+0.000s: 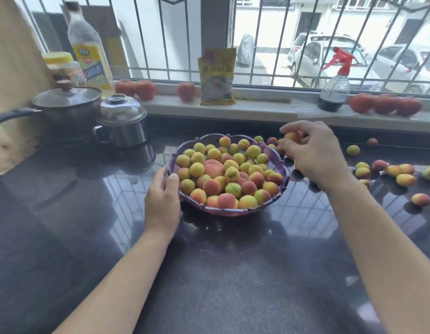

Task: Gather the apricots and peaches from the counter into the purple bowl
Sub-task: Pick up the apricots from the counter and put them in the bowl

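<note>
The purple bowl (276, 198) stands in the middle of the dark counter, heaped with several yellow-red apricots and one larger peach (212, 168). My left hand (163, 196) grips the bowl's left rim, thumb over the edge. My right hand (315, 155) hovers just past the bowl's right rim and pinches an apricot (291, 136) in its fingers. Several loose apricots (405, 180) lie scattered on the counter to the right, and a few more (271, 141) sit behind the bowl by my right hand.
A lidded pan (67, 104) and a steel pot (122, 121) stand at back left, with an oil bottle (88, 51) behind. Tomatoes (385, 104), a yellow packet (217, 75) and a spray bottle (334, 90) line the window sill.
</note>
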`<state>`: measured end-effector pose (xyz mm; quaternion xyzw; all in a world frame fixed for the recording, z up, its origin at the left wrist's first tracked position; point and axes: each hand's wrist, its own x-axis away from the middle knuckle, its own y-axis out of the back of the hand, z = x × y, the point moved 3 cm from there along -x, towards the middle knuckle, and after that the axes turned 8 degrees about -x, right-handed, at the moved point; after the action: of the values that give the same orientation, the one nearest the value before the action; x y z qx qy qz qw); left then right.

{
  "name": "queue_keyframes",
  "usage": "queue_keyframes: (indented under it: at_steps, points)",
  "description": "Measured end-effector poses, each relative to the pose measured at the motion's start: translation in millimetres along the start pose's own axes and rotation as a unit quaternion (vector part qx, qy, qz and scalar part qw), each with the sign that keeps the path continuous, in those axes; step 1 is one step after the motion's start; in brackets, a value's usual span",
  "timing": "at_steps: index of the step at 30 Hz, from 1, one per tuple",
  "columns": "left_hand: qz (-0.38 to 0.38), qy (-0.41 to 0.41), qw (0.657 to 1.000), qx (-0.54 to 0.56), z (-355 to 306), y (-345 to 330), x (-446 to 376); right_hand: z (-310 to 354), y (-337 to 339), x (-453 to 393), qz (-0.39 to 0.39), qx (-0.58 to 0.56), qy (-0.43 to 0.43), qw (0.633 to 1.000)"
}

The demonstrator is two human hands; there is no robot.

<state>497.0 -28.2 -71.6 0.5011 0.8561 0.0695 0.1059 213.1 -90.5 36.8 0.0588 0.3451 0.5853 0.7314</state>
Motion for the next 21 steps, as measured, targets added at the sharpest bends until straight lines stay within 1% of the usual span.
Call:
queue_keyframes:
  at_steps: [3,6,9,12,15,17,21]
  points:
    - [-0.013,0.0,1.0,-0.007,0,-1,-1,28,-19,-27,0.092,-0.071,-0.007,0.993]
    - [-0.022,-0.004,1.0,-0.015,2,-3,-2,41,-36,-45,0.161,-0.079,-0.008,0.984]
    - [-0.026,-0.003,0.999,-0.02,0,-4,-1,37,-48,-52,0.206,-0.092,-0.009,0.974]
    - [-0.017,0.01,1.0,0.002,-3,-7,-2,26,-63,-49,0.219,-0.111,-0.022,0.969]
    - [0.014,0.032,0.999,-0.003,1,-8,-7,14,-70,-50,0.191,-0.104,-0.022,0.976]
    - [0.037,0.039,0.998,-0.019,3,-4,-18,10,-67,-54,0.188,-0.11,-0.034,0.975]
    - [0.043,-0.023,0.994,-0.096,0,9,-44,6,-58,-56,0.229,-0.183,-0.081,0.953]
